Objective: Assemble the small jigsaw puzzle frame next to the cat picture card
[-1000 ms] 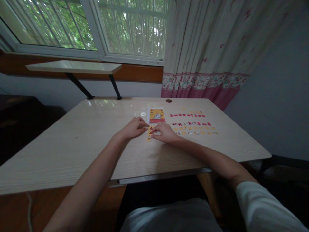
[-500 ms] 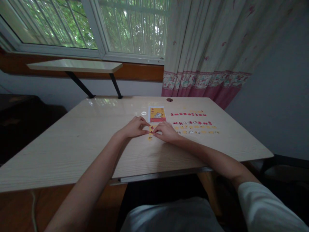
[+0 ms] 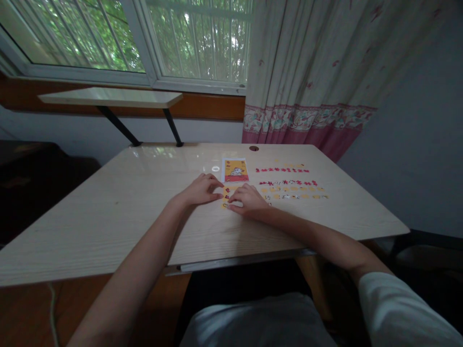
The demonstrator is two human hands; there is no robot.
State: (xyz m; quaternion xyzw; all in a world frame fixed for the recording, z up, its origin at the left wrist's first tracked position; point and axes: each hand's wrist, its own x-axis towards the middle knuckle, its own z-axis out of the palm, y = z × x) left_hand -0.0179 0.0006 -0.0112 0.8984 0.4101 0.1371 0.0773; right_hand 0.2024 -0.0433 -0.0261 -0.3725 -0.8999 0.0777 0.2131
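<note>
Small yellow jigsaw puzzle pieces with red marks form a narrow joined strip (image 3: pixel 227 191) on the desk, below a picture card (image 3: pixel 236 170) of a white animal on yellow and red. My left hand (image 3: pixel 202 189) rests at the strip's left edge, thumb and index finger apart, touching the border. From the right, my right hand (image 3: pixel 249 201) has its thumb and fingertips on a yellow puzzle piece (image 3: pixel 224 206) with a dark curved mark, at the strip's lower end. My fingers partly cover the strip's right side.
Rows of loose red pieces (image 3: pixel 282 170) and yellow pieces (image 3: pixel 306 196) lie right of my hands on the wooden desk (image 3: pixel 119 226). A raised shelf (image 3: pixel 112 98) stands at the back left. The desk has a cable hole (image 3: pixel 254 149) near its back edge.
My right hand's fingertips have slid down and toward me, from the middle of the strip to the lowest piece. My left hand has stayed nearly still.
</note>
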